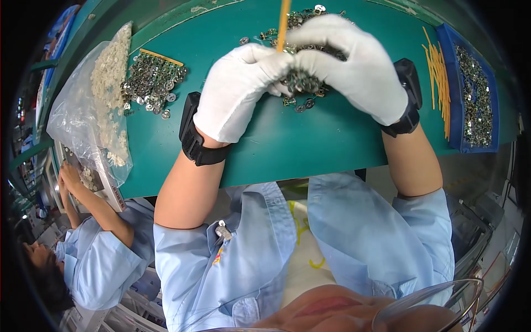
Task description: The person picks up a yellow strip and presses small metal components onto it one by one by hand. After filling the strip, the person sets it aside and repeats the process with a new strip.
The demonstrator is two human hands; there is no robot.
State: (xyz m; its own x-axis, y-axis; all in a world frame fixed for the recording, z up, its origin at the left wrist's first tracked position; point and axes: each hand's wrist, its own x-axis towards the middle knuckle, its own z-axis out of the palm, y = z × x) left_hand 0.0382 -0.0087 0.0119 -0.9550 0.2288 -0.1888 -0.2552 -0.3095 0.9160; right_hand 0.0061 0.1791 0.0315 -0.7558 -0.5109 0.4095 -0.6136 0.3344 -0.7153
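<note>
Both my hands wear white gloves and meet over the far middle of the green table. My left hand (235,83) is closed round a thin yellow stick (284,25) that points away from me. My right hand (357,69) curls in against the left fingertips, its fingers bent; what they pinch is hidden. Right below the fingers a clump of small round metal parts (303,83) shows, and I cannot tell whether it hangs from the stick. A loose pile of the same parts (301,19) lies behind the hands, partly covered by them.
On the left, a yellow stick (161,57) borders a batch of round parts (149,83), beside a clear bag of whitish pieces (110,72). Yellow sticks (437,77) and a blue tray (456,141) of small parts lie right. A co-worker (105,249) works at left.
</note>
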